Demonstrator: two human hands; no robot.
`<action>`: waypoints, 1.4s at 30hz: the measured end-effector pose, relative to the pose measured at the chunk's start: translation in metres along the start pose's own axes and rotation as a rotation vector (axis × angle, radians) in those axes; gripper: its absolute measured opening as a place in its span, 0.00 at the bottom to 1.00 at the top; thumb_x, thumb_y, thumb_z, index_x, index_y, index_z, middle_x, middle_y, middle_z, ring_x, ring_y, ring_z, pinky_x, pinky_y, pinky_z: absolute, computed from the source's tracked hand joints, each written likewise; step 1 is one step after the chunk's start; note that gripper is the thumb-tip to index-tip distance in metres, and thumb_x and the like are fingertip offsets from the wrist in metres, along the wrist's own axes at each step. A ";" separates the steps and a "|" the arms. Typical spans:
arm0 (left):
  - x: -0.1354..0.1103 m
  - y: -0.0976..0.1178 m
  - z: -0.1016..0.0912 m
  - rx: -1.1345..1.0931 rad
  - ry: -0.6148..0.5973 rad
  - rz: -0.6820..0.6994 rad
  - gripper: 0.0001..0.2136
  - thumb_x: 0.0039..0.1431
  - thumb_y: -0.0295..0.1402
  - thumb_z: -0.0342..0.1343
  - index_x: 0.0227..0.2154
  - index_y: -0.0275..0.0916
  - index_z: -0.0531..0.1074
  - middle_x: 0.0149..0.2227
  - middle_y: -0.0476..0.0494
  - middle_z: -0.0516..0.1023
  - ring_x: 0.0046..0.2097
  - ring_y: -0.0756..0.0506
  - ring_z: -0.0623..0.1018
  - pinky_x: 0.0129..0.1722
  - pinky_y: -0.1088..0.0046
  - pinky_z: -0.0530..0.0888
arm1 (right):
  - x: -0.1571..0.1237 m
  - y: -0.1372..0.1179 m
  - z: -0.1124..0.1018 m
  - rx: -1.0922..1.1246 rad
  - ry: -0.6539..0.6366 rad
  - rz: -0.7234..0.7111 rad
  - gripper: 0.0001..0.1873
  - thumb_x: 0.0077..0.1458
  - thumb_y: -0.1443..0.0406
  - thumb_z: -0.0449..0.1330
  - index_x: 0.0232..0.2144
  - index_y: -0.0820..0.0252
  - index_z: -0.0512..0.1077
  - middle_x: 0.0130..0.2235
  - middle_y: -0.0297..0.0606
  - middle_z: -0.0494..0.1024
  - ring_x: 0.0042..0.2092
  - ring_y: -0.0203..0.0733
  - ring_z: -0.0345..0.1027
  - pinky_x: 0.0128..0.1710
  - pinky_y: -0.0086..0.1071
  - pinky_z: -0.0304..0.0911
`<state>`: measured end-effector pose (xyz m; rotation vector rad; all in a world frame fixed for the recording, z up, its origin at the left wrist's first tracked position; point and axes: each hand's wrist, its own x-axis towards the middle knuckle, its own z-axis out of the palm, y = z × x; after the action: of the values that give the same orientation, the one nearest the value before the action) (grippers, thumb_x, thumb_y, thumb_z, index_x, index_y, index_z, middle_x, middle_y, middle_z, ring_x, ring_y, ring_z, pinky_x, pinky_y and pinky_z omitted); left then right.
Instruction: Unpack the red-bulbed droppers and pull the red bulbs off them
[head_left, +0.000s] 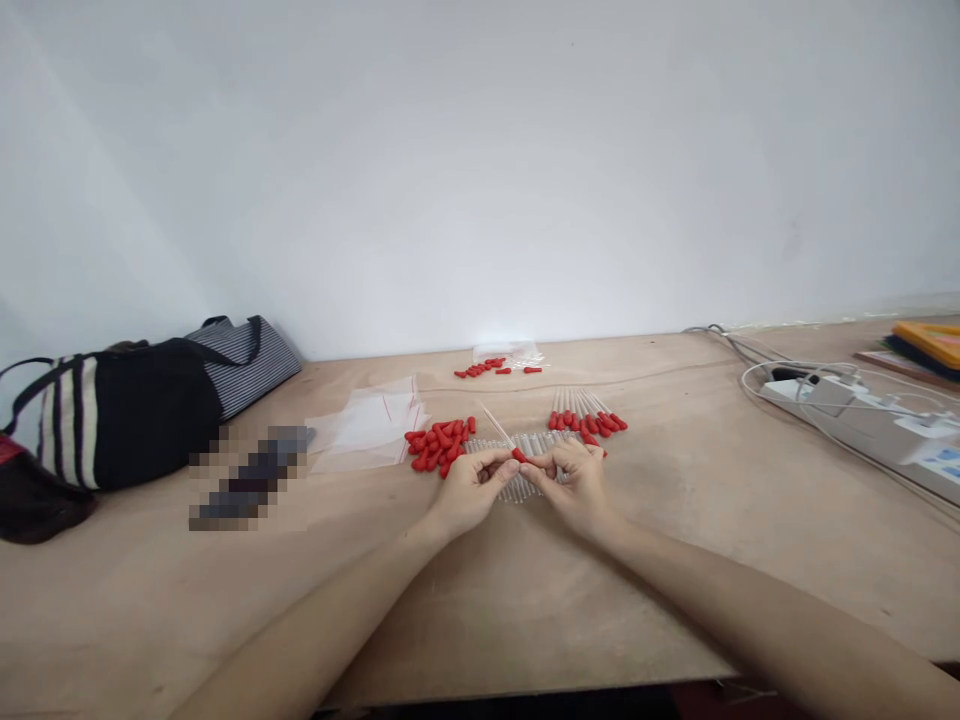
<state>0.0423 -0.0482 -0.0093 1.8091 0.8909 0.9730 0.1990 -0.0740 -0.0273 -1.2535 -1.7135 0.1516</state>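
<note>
Both of my hands meet over a row of clear glass tubes [525, 445] lying on the wooden table [480, 600]. My left hand [471, 488] pinches a thin clear tube [497, 425] that slants up and away to the left. My right hand [574, 482] pinches a small red rubber cap [518, 455] at that tube's near end. A loose pile of red caps [439, 445] lies just left of my hands. A fan of tubes with red caps fitted [589, 413] lies just beyond my right hand.
Clear plastic bags [371, 425] lie left of the cap pile. More red caps on a bag [495, 366] sit near the wall. Striped and black bags [127, 410] stand at the far left. A white power strip with cables [862, 410] and coloured boards [926, 345] occupy the right.
</note>
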 end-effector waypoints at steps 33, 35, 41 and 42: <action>-0.015 -0.003 -0.008 1.188 0.131 0.607 0.11 0.60 0.29 0.46 0.26 0.40 0.72 0.22 0.48 0.75 0.30 0.47 0.68 0.37 0.64 0.55 | 0.003 0.017 -0.019 -0.320 -0.178 -0.462 0.13 0.54 0.68 0.50 0.32 0.47 0.74 0.24 0.29 0.73 0.36 0.37 0.60 0.48 0.44 0.37; -0.016 -0.002 -0.007 1.168 0.130 0.595 0.11 0.59 0.29 0.47 0.26 0.40 0.72 0.23 0.48 0.75 0.30 0.47 0.68 0.37 0.64 0.54 | 0.003 0.018 -0.020 -0.311 -0.178 -0.464 0.14 0.53 0.69 0.50 0.32 0.47 0.74 0.24 0.29 0.74 0.36 0.37 0.60 0.48 0.44 0.37; -0.016 -0.001 -0.005 1.123 0.162 0.617 0.10 0.58 0.28 0.47 0.25 0.40 0.72 0.22 0.48 0.75 0.29 0.47 0.68 0.36 0.65 0.54 | 0.002 0.017 -0.021 -0.267 -0.192 -0.483 0.14 0.54 0.68 0.49 0.31 0.48 0.73 0.26 0.29 0.74 0.38 0.39 0.61 0.48 0.45 0.37; -0.017 -0.002 -0.006 1.118 0.166 0.617 0.10 0.58 0.28 0.47 0.25 0.40 0.72 0.22 0.49 0.75 0.29 0.47 0.68 0.36 0.65 0.54 | 0.003 0.018 -0.022 -0.260 -0.190 -0.483 0.14 0.54 0.68 0.49 0.31 0.48 0.73 0.26 0.29 0.74 0.38 0.39 0.61 0.48 0.45 0.37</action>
<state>0.0293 -0.0599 -0.0138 3.1171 1.1135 1.0884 0.2272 -0.0726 -0.0244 -0.9909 -2.2058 -0.2540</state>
